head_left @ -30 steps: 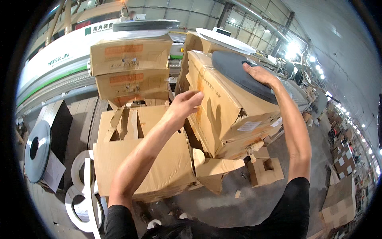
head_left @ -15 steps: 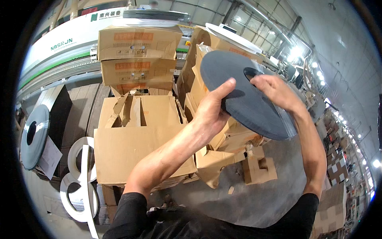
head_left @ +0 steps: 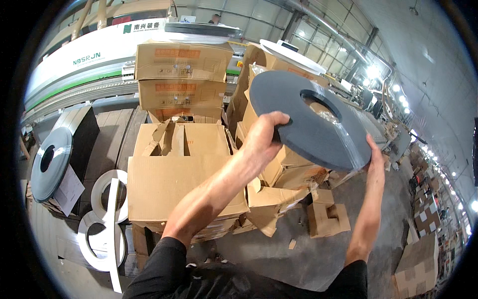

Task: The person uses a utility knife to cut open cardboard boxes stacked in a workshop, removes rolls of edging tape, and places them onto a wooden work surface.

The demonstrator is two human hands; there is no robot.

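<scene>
A wide, flat roll of dark grey edge banding (head_left: 284, 97), with a round hole in its middle, is held up tilted in front of me. Clear film crosses its band between hole and rim. My left hand (head_left: 267, 133) grips the near-left rim, its thumb on the face and the other fingers partly hidden. On the right rim, my right hand (head_left: 376, 155) clasps the edge, some of its fingers behind the roll. Below and beyond it stand open cardboard boxes (head_left: 271, 197).
Closed cartons (head_left: 181, 60) are stacked ahead, with a large box (head_left: 186, 187) before them. White rolls (head_left: 84, 244) and a grey roll (head_left: 64, 154) lie on the left. Torn cardboard (head_left: 336, 217) sits on the floor. A long white machine (head_left: 94, 45) runs behind.
My right hand has left the hole area and moved down to the roll's right rim. My left hand keeps its hold. The view has shifted slightly.
</scene>
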